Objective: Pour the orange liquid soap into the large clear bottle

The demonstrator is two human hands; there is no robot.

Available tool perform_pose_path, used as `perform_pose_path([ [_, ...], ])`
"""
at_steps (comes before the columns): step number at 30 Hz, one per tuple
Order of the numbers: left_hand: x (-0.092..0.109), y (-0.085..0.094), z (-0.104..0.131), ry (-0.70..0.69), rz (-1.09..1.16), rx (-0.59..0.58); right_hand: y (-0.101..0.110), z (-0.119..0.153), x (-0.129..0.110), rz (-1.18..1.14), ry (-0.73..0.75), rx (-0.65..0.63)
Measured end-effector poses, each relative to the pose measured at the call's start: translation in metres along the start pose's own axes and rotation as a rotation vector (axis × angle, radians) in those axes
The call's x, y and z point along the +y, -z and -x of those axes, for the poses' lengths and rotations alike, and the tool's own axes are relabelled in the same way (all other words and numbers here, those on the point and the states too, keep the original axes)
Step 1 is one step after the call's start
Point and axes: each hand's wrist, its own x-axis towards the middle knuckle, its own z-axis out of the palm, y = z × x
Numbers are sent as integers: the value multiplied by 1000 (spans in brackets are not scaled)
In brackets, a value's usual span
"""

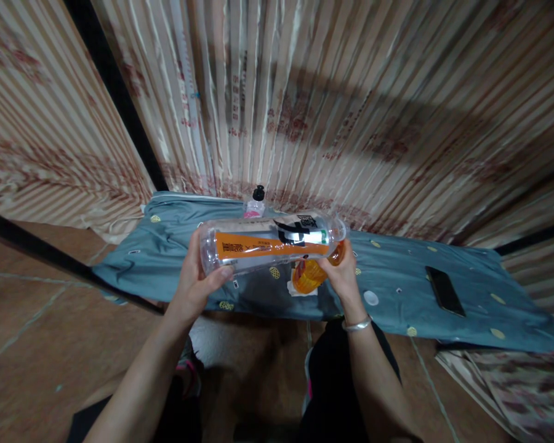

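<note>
My left hand [198,274] is wrapped around the base end of a large clear plastic bottle [268,243] with an orange, black and white label. The bottle lies nearly level in the air, its neck pointing right. Below that neck, my right hand [341,271] is closed around the upper part of a smaller bottle of orange liquid [309,275]. This bottle leans to the right, its lower end over a white piece of paper [295,290]. Its mouth is hidden behind the large bottle's neck and my fingers. A silver bracelet circles my right wrist.
A blue-grey patterned cloth [166,240] covers the narrow table. Behind the large bottle stands a clear bottle with a black top [257,200]. To the right lie a white round lid [370,298] and a black phone [444,290]. Striped curtains hang behind; dark poles [115,86] stand left.
</note>
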Motion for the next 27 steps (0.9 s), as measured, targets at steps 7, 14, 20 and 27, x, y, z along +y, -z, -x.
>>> perform_pose_path([
  [7, -8, 1, 1, 18, 43, -5, -1, -3, 3, 12, 16, 1],
  [14, -10, 0, 0, 1, 69, -8, -1, -4, 3, 34, 23, -14],
  [20, -9, -2, -2, 37, 132, -13, -2, -4, -4, 24, -3, -29],
  [27, -6, -2, -2, 81, 160, -17, -1, -7, -4, 53, 0, -59],
])
